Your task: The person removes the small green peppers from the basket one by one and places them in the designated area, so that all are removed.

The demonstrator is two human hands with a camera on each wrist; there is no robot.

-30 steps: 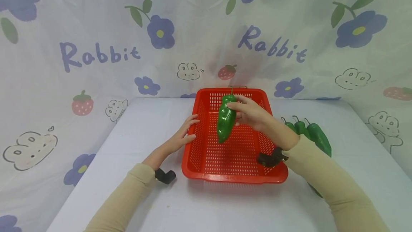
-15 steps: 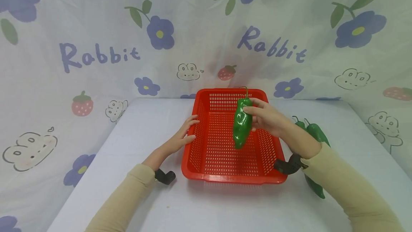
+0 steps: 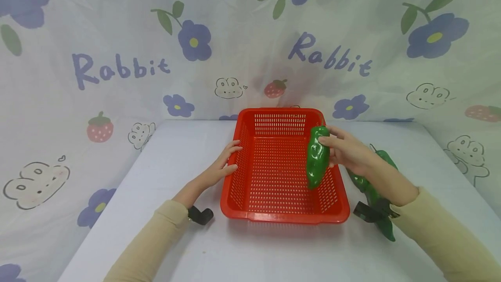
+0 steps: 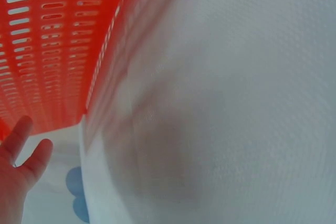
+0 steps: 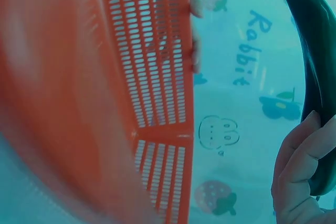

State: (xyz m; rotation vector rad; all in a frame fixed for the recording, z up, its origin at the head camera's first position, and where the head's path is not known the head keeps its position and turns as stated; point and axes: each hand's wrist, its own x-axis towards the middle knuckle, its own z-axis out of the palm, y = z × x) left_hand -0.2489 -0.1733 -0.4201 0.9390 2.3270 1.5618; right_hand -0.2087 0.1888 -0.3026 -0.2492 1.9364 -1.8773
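Note:
My right hand (image 3: 350,148) pinches a glossy green pepper (image 3: 317,158) near its stem end, the tip hanging down over the right side of a red plastic basket (image 3: 285,217). In the right wrist view the fingers curl round the lower part of the pepper (image 5: 317,51), off the basket's side. My left hand (image 3: 219,165) lies against the basket's left rim with its fingers spread. Two fingers of that left hand (image 4: 18,166) show beside the slotted basket wall (image 4: 47,51) in the left wrist view. The basket's floor shows bare red mesh.
More green peppers (image 3: 385,229) lie on the white table (image 3: 274,256) to the right of the basket, partly hidden by my right forearm. A patterned cloth backdrop (image 3: 250,56) rises behind the table. A dark wrist-camera mount (image 3: 201,215) sits at each wrist.
My right hand has carried the pepper rightward and slightly toward me, from over the basket's middle to its right side. The left hand stays in place.

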